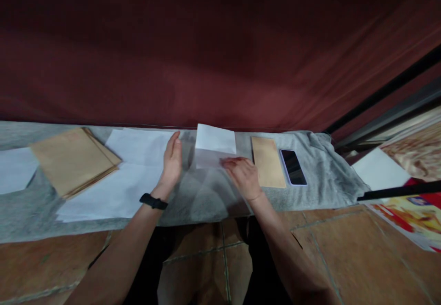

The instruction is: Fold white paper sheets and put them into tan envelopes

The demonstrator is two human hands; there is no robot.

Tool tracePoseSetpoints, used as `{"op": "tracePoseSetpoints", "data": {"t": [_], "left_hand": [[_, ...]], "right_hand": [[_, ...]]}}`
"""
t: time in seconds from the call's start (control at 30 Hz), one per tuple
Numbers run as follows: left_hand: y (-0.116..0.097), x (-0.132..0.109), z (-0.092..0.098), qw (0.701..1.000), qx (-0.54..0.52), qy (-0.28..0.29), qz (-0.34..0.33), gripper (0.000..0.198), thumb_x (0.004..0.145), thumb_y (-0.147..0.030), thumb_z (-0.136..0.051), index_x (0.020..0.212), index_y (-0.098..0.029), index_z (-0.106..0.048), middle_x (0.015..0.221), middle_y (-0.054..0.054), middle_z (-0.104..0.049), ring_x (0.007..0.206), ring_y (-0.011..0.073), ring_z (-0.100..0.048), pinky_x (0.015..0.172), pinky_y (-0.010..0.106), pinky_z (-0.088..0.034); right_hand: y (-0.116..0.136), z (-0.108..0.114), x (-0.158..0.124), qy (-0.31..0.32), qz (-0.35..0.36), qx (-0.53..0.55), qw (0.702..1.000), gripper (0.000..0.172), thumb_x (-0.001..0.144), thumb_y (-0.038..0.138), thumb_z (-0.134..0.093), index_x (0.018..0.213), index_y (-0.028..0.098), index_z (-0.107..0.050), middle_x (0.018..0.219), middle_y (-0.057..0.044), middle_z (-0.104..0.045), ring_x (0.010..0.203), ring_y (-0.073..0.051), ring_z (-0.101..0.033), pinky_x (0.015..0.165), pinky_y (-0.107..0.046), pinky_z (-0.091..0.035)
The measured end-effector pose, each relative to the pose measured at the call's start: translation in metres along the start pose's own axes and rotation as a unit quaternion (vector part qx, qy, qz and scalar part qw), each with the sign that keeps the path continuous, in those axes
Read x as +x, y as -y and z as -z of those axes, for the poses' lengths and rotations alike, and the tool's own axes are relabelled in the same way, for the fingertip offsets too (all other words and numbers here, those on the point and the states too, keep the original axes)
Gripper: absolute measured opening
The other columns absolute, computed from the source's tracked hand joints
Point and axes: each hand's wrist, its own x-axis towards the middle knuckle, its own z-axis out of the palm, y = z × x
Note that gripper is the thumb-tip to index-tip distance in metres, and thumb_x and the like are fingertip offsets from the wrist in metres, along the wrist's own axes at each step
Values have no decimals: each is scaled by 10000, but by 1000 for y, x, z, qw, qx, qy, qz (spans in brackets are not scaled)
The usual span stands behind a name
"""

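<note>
Head view: folded white paper (pixel 216 138) lies between the hands on the cloth-covered surface (pixel 203 199), ahead-left of right hand (pixel 244 176). Right fingertips are at its near-right corner, blurred; can't tell if they pinch. Left hand (pixel 172 161) is open, on edge, fingers together, beside white sheets (pixel 138 181). Forearms angle inward.

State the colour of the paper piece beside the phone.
Light brown; the paper piece shows best in the head view, the only one.
</note>
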Motion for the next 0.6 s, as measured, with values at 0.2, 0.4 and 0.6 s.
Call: {"op": "tracePoseSetpoints", "data": {"t": [0.2, 0.4, 0.6], "left_hand": [[-17, -6, 13, 972, 13, 232, 44, 681, 872, -656, -628, 1341, -164, -658, 1313, 145, -724, 1272, 309, -643, 1141, 480, -464], [-19, -31, 10, 873, 103, 477, 8, 556, 866, -590, -653, 1278, -222, -719, 1406, 105, -677, 1302, 280, -628, 1111, 412, -490], [-17, -19, 27, 886, 8, 449, 115, 729, 921, -741, -468, 1349, -189, -679, 1371, 135, -695, 1290, 303, -638, 1108, 454, -491]], "right_hand": [[29, -13, -17, 251, 24, -4, 968, 196, 1043, 228, -551, 1089, 257, -739, 1046, -51, -777, 971, -189, -702, 948, -323, -516], [21, 0, -19, 283, -101, 86, 950, 282, 1005, 299, -627, 1283, 285, -677, 1241, -35, -747, 1104, -192, -701, 1004, -321, -520], [-11, 3, -22, 260, -258, 258, 894, 366, 933, 243, -675, 1298, 227, -666, 1220, -47, -757, 1118, -196, -707, 967, -321, -552]]}}
